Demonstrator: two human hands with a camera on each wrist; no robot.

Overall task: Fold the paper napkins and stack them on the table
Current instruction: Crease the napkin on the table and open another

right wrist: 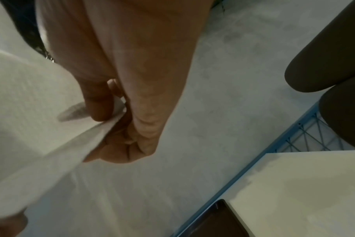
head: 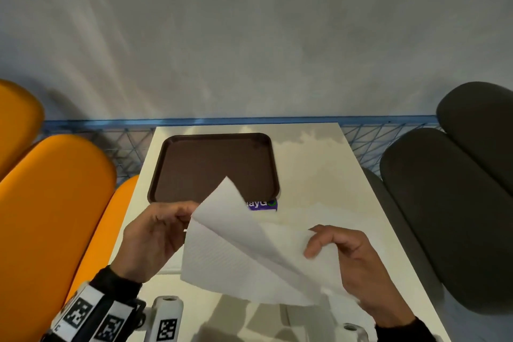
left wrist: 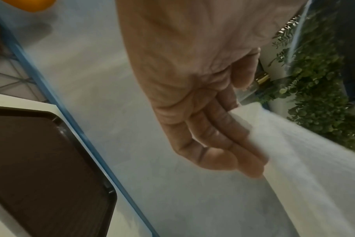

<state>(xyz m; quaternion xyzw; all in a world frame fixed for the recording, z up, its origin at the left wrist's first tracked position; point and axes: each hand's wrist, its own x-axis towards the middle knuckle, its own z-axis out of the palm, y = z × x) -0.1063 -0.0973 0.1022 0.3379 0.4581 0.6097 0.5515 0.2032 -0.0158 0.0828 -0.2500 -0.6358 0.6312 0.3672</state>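
A white paper napkin (head: 236,253) hangs in the air above the near half of the white table (head: 333,175), partly unfolded, with one corner pointing up over the tray. My left hand (head: 155,236) pinches its left edge; in the left wrist view the fingers (left wrist: 223,136) curl onto the napkin (left wrist: 304,160). My right hand (head: 347,258) pinches the right edge, thumb on top. In the right wrist view the thumb and fingers (right wrist: 103,102) clamp the napkin (right wrist: 30,104).
A dark brown tray (head: 216,164) lies at the far middle of the table, with a purple sticker (head: 262,204) just in front of it. Orange chairs (head: 52,203) stand left, dark grey chairs (head: 449,203) right. A blue rail (head: 249,121) runs behind the table.
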